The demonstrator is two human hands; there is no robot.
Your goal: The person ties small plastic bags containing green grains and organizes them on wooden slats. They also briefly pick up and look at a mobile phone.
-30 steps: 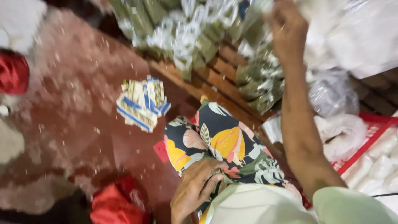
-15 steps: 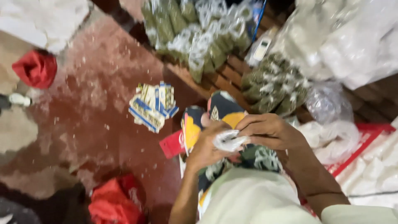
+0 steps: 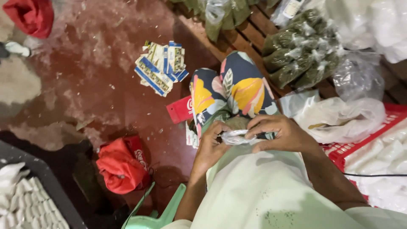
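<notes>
Both of my hands meet over my lap and hold one small clear plastic bag (image 3: 235,136). My left hand (image 3: 212,146) grips its left end, and my right hand (image 3: 277,133) pinches its right end from above. The bag looks crumpled and nearly empty. Under it lies my floral-patterned knee (image 3: 231,89) and my pale green shirt (image 3: 263,191). Packets of green dried leaves in clear plastic (image 3: 299,53) are piled on a wooden pallet (image 3: 237,36) just beyond my knee.
A stack of blue and yellow printed cards (image 3: 161,65) lies on the red floor. A red plastic bag (image 3: 121,165) sits at lower left, another red bag (image 3: 32,15) at top left. A red crate (image 3: 364,140) with white packets stands at right, a dark tray (image 3: 40,176) at lower left.
My right hand came down from the packets above to my lap. My left hand rose from my knee, and both now hold the small clear bag.
</notes>
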